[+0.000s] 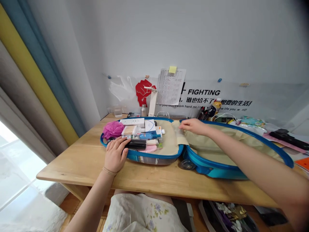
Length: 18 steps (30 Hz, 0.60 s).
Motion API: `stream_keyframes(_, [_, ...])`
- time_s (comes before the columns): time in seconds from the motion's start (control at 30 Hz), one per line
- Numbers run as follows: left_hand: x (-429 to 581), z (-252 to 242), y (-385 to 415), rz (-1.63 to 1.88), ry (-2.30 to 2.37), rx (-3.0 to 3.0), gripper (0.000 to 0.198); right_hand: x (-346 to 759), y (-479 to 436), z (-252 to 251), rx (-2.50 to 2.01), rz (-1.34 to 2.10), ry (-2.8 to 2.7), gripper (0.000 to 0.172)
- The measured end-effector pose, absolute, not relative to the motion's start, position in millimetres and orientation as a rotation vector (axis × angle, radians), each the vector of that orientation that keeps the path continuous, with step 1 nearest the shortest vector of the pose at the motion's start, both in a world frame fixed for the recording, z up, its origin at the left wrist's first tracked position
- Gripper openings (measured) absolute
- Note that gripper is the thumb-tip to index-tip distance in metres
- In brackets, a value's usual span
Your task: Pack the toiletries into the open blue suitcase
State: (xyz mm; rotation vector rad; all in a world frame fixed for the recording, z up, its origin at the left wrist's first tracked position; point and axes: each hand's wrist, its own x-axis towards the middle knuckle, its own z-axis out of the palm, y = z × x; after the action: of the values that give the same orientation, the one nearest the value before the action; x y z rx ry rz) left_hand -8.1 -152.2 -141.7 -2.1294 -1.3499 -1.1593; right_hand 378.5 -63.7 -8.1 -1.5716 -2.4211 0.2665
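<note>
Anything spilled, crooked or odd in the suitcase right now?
Nothing spilled or damaged. One oddity: the beige flap at the suitcase hinge looks folded over and creased by the right hand. The left hand rests on a black case among tidily packed toiletries.

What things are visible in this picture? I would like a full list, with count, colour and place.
table: 1, wooden, by wall
suitcase: 1, blue, open on table
puff: 1, pink, suitcase's left half
swab box: 1, clear, beside puff
case: 1, black, by near rim
flap: 1, beige, suitcase middle
paper: 1, white, on wall
note: 1, yellow, atop paper
curtain: 1, striped, far left
left hand: 1, on case
right hand: 1, on flap
</note>
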Motion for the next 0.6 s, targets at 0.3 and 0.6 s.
stream_keyframes(0.3, [-7.7, -139.5, -154.0, -1.161, -1.356, -2.141, 0.041, 277.0, -75.6, -21.7, -1.381, 0.489, -3.044, 0.027])
stream_keyframes(0.6, [-9.0, -139.5, -153.8, -1.159, -1.349, -2.152, 0.041, 318.6, -84.0, 3.9, -1.249, 0.399, -2.776, 0.036])
